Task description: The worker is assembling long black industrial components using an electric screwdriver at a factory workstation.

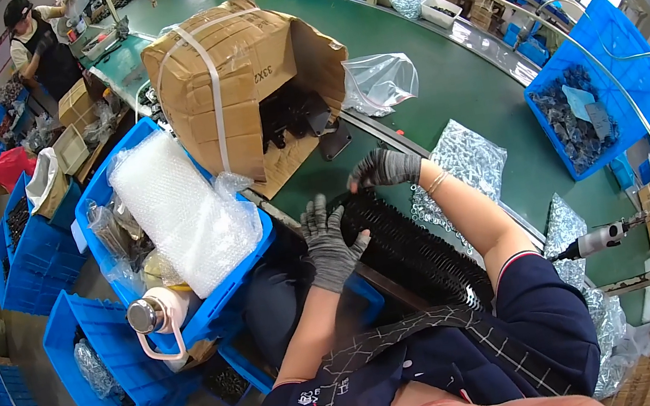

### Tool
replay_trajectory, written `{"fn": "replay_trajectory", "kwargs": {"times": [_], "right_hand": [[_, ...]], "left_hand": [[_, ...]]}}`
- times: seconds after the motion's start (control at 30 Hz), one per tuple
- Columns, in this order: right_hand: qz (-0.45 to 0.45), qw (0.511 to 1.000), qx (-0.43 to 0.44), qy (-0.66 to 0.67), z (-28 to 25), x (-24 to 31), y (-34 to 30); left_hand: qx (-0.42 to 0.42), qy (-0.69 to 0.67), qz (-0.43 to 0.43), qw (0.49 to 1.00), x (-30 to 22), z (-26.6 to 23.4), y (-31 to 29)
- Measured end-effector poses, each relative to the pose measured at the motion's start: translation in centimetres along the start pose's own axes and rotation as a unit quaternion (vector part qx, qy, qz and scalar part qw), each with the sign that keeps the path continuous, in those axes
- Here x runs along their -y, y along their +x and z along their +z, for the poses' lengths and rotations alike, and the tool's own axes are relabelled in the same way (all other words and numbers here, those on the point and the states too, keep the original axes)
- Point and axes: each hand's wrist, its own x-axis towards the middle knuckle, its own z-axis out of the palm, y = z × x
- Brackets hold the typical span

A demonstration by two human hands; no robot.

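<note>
1. Black parts [412, 244]: packed in long, tight rows by the near edge of the table [463, 79], just in front of the body.
2. Left hand [329, 240]: fingers spread wide, palm down, at the left side of the rows. No part to be seen in its grasp.
3. Right hand [382, 168]: fingers bent down over the far end of the rows. Cannot tell between pinching a part and just touching.
4. By the look, likely hard and stiff. Probably light one by one, but heavy in a big bunch. Maybe a bit slippery; not likely to break. Best to hold by the edges, starting at the end of a row.
5. On the table: green, flat and smooth-looking, with a big torn cardboard box [193, 96], a clear bag [380, 79] and a bag of shiny metal bits [471, 158].
6. To the right: a tilted blue bin [633, 52] and a power screwdriver [601, 239]. To the left: bubble wrap [183, 217] and a pale bottle [173, 308].
7. Far back, at upper left: a person in a cap [48, 55].
</note>
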Motion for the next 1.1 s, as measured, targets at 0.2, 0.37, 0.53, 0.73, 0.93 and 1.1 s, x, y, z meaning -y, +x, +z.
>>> {"fn": "replay_trajectory", "kwargs": {"times": [0.2, 0.37, 0.53, 0.73, 0.93, 1.1], "right_hand": [[0.232, 0.912, -0.152, -0.303, -2.3, -5.7, 0.7], [0.374, 0.815, -0.217, -0.386, -1.1, -5.5, 4.6], [0.390, 0.822, -0.225, -0.350, -2.8, -5.7, 5.4], [0.336, 0.923, -0.175, 0.068, -4.4, -6.5, 3.5], [0.061, 0.997, -0.028, -0.027, -1.8, -2.2, 1.2], [-0.154, 0.870, -0.192, -0.427, -1.9, -7.1, 6.2]], "left_hand": [[0.053, -0.024, 0.004, 0.998, -0.4, -0.1, 0.5], [0.017, -0.028, -0.021, 0.999, -0.5, 0.4, 0.3], [0.009, -0.042, -0.027, 0.999, -0.1, 0.8, -0.4], [-0.009, -0.047, -0.016, 0.999, -0.2, 0.1, 0.0], [-0.053, -0.063, -0.011, 0.997, 0.4, 0.1, 1.0], [-0.005, -0.090, -0.013, 0.996, 0.4, 0.9, 0.7]]}}
